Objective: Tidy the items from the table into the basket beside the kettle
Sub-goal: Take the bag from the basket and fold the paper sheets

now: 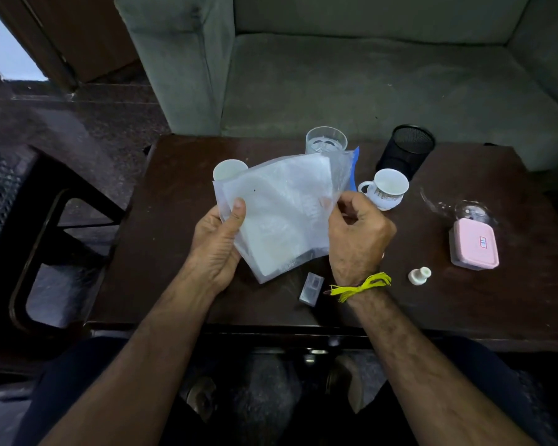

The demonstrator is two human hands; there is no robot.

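A clear zip bag (284, 207) with white paper inside and a blue seal strip is held above the dark wooden table (161, 252). My left hand (218, 243) grips its left edge with the thumb on top. My right hand (358, 236) pinches its right edge. On the table lie a small clear plastic box (311, 288), a small white knob-shaped piece (418, 275), a pink lidded container (474, 243), a white mug (388, 187), a white paper cup (228, 169) and a drinking glass (326, 140). No basket or kettle shows.
A black mesh pen holder (406, 149) stands at the table's back, and a clear glass lid (471, 210) lies behind the pink container. A grey sofa (368, 75) sits beyond the table. A dark stool frame (55, 226) stands to the left.
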